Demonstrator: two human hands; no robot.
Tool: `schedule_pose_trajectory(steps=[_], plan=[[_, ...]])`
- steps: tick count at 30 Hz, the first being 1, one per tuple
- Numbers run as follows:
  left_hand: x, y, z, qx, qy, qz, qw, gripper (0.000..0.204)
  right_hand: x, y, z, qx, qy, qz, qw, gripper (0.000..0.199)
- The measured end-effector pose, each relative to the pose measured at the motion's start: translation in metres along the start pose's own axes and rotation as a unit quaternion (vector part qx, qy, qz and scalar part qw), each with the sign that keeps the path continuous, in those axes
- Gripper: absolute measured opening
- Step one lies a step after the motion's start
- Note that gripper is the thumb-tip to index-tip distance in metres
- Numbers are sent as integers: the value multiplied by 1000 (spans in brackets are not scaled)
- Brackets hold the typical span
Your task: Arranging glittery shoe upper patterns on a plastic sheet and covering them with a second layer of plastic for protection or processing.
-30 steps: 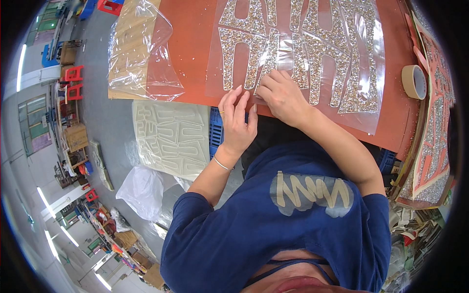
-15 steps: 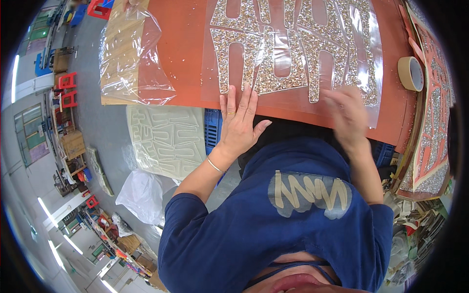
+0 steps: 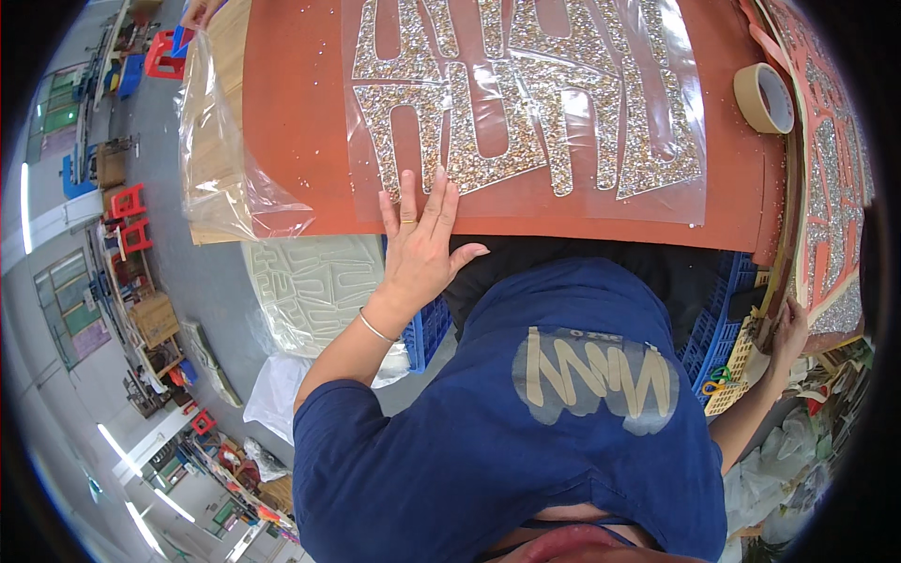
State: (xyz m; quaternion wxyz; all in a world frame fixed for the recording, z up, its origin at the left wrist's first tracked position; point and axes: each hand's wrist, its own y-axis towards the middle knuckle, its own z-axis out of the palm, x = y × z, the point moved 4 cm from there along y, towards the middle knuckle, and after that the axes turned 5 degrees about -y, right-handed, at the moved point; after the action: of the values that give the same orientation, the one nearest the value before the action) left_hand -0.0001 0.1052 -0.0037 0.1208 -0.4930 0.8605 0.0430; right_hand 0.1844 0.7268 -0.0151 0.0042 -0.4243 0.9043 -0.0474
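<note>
A clear plastic sheet (image 3: pixel 648 208) lies on the red-brown work surface (image 3: pixel 310 131). Under or on it are glittery gold-brown stone-patterned shapes (image 3: pixel 497 174) with long cutouts. My left hand (image 3: pixel 419 249) rests on the sheet's near left corner, fingers spread and extended, a ring and a bracelet on it, holding nothing. At the far right, my right hand (image 3: pixel 791 330) is at the near edge of a wooden-edged board (image 3: pixel 777 281), fingers curled against it. That board carries a sheet of red and silver glittery shapes (image 3: pixel 831 188). Part of the right hand's grip is hidden.
A tape roll (image 3: pixel 763 98) stands at the right. Another person's hand (image 3: pixel 199 13) holds loose clear film (image 3: pixel 221 178) at the far left. Below the table are a blue crate (image 3: pixel 723 300), a yellow basket (image 3: pixel 727 399) with green-handled scissors (image 3: pixel 717 382), and a pale patterned sheet (image 3: pixel 314 291).
My right hand has left the plastic sheet and moved right and down to the board's edge. My left hand stays flat on the sheet. The other person's film has shifted left.
</note>
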Motion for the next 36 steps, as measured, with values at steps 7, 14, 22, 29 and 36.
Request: schedule_pose_trajectory(steps=[7, 14, 22, 29, 36], plan=[[-7, 10, -3, -50, 5, -28, 998, 83, 82, 3, -34, -205, 62, -88, 973, 20], [-46, 28, 18, -72, -82, -20, 994, 84, 412, -56, -16, -10, 373, -480, 794, 15], [-51, 31, 22, -51, -79, -51, 994, 86, 481, -87, 13, -77, 286, -627, 721, 22], [-52, 43, 15, -38, -62, -25, 997, 91, 469, -80, 12, -104, 259, -608, 744, 25], [-45, 52, 12, -30, -54, 33, 998, 90, 459, -76, 13, -55, 290, -573, 764, 34]])
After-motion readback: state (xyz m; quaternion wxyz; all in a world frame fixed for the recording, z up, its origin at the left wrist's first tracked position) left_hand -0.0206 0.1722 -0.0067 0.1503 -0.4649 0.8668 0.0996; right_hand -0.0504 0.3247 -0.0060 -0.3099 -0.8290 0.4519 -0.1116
